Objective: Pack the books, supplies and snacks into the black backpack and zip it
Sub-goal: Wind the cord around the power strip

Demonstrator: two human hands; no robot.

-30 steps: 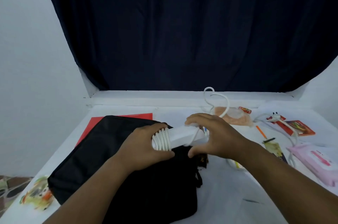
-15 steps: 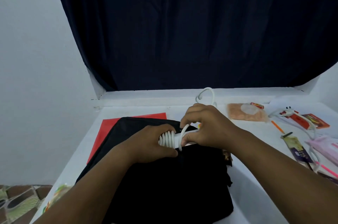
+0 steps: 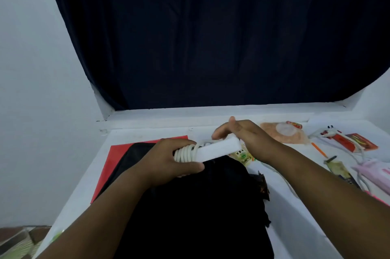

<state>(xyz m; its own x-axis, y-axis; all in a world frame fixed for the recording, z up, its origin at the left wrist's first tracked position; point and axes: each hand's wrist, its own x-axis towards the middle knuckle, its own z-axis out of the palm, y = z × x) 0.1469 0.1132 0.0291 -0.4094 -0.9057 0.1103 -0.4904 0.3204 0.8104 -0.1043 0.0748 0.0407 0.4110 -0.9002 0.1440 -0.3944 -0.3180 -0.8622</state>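
The black backpack [image 3: 190, 206] lies flat on the white table [image 3: 295, 216], on top of a red book [image 3: 118, 157]. Above it my left hand [image 3: 166, 163] grips the end of a white power strip [image 3: 217, 149] where its white cord [image 3: 185, 153] is wound in several turns. My right hand [image 3: 249, 138] lies over the strip's far end, thumb raised, fingers bent over the cord there. The rest of the cord trails right to its plug [image 3: 329, 132].
To the right lie a green-yellow packet [image 3: 242, 156], a pale orange snack bag [image 3: 285, 134], red packets [image 3: 358, 142], an orange pencil [image 3: 318, 149], a dark wrapper [image 3: 337, 170] and a pink wipes pack [image 3: 375, 172]. A dark curtain hangs behind the table.
My right hand has brought the raised cord loop down around the strip, adding turns, then moved to the strip's far end. My left hand keeps its grip.
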